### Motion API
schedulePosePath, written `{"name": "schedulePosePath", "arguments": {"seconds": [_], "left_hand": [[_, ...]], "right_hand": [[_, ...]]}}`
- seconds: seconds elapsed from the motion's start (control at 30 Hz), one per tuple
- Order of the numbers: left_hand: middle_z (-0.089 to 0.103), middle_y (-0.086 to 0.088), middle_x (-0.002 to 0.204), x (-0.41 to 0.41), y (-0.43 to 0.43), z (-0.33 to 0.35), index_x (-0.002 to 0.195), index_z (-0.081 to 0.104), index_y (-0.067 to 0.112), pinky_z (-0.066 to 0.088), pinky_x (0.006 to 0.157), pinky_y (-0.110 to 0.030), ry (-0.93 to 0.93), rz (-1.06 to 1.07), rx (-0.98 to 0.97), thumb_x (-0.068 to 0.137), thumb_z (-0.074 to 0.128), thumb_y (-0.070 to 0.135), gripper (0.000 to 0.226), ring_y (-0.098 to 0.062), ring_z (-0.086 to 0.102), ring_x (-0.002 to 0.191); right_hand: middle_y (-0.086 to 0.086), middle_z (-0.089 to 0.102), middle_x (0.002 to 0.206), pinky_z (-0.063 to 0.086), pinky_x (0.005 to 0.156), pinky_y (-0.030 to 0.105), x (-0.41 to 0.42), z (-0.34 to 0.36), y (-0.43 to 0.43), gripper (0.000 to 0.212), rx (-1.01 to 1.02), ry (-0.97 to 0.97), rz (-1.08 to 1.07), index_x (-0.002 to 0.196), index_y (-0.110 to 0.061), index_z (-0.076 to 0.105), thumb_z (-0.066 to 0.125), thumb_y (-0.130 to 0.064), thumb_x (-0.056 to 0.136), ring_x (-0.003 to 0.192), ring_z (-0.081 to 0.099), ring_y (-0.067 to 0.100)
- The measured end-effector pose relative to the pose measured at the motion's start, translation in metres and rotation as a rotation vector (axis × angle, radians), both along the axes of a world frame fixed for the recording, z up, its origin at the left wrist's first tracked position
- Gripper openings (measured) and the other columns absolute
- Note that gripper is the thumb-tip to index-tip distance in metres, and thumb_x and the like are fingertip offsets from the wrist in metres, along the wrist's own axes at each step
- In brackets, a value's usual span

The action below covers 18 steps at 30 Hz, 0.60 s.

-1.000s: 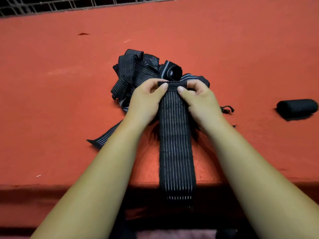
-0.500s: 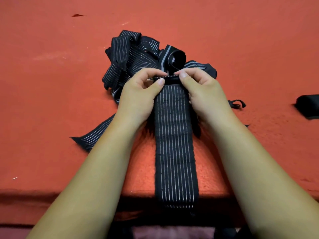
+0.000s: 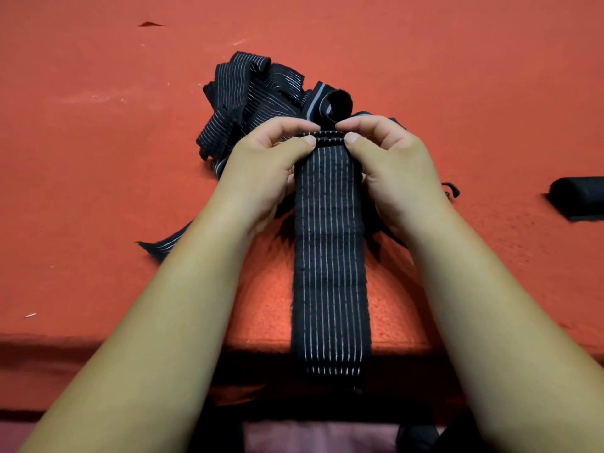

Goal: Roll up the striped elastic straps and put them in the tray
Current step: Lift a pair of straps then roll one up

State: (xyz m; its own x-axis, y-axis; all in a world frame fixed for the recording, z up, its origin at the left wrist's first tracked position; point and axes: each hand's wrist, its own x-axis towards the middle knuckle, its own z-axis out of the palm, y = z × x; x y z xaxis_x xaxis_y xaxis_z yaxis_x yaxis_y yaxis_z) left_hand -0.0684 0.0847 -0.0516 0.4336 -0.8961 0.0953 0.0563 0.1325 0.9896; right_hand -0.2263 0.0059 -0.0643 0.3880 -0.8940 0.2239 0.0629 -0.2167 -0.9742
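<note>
Head camera is showing your left hand (image 3: 261,171) and your right hand (image 3: 398,171) working close together, thumbs nearly meeting. Each one is pinching a side of the far end of a striped elastic strap (image 3: 330,256) between thumb and curled fingers, where that end is folding over into a small first turn. From your fingertips the strap is running straight back toward you between your forearms, lying flat on the red table (image 3: 98,158) and hanging over its near edge. Just beyond your knuckles a tangled pile of straps (image 3: 248,103) is lying on the table, with a loose strap end (image 3: 166,243) sticking out to the left of your left forearm. Just right of your right wrist a small black loop (image 3: 451,190) is resting on the table. Well off to the right of your right hand a dark rolled bundle (image 3: 578,197) is lying on its side at the frame's edge; you cannot tell whether it is striped.
</note>
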Motion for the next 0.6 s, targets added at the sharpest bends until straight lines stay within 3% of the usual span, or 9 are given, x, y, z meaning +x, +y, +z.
{"name": "schedulePosePath", "arguments": {"seconds": [0.13, 0.3, 0.4, 0.5, 0.6], "left_hand": [[0.069, -0.007, 0.084, 0.0003, 0.0037, -0.0006, 0.105, 0.079, 0.011, 0.049, 0.055, -0.02, -0.036, 0.009, -0.011, 0.1, 0.07, 0.004, 0.012, -0.007, 0.063, 0.06], [0.072, -0.009, 0.083, -0.0007, 0.0093, 0.004, 0.103, 0.077, 0.003, 0.052, 0.057, -0.02, 0.019, 0.001, -0.016, 0.098, 0.067, -0.005, 0.014, -0.01, 0.067, 0.063], [0.073, -0.009, 0.081, -0.0007, 0.0088, 0.0065, 0.097, 0.076, 0.004, 0.051, 0.055, -0.019, 0.065, 0.004, -0.005, 0.097, 0.061, -0.01, 0.02, -0.01, 0.067, 0.062], [0.074, -0.011, 0.094, 0.0008, 0.0049, 0.006, 0.108, 0.076, 0.008, 0.053, 0.058, -0.022, 0.084, 0.022, -0.008, 0.098, 0.061, -0.009, 0.024, -0.013, 0.069, 0.069], [0.077, -0.015, 0.101, 0.0037, 0.0017, 0.0015, 0.112, 0.077, 0.01, 0.06, 0.069, -0.03, 0.054, 0.037, -0.005, 0.098, 0.069, -0.001, 0.02, -0.02, 0.074, 0.082]], "right_hand": [[-0.007, 0.078, 0.094, 0.058, 0.086, 0.038, -0.0052, 0.0018, 0.0049, 0.015, -0.038, 0.013, -0.019, 0.107, -0.024, 0.077, 0.063, -0.019, 0.107, 0.087, 0.069, 0.011], [-0.001, 0.081, 0.102, 0.057, 0.102, 0.063, -0.0034, -0.0007, 0.0066, 0.008, -0.023, -0.028, -0.002, 0.101, -0.026, 0.081, 0.073, -0.028, 0.1, 0.101, 0.076, 0.024], [-0.006, 0.081, 0.104, 0.057, 0.107, 0.056, -0.0015, -0.0016, 0.0054, 0.021, -0.023, -0.047, 0.006, 0.118, -0.023, 0.08, 0.072, -0.017, 0.099, 0.108, 0.076, 0.021], [-0.005, 0.082, 0.102, 0.061, 0.102, 0.041, 0.0001, -0.0016, 0.0048, 0.035, 0.029, -0.071, 0.056, 0.133, -0.018, 0.07, 0.067, -0.003, 0.102, 0.103, 0.077, 0.015], [0.004, 0.082, 0.111, 0.058, 0.107, 0.054, 0.0, -0.0027, 0.0016, 0.028, -0.025, -0.038, 0.017, 0.124, -0.018, 0.076, 0.07, -0.006, 0.099, 0.112, 0.076, 0.028]]}}
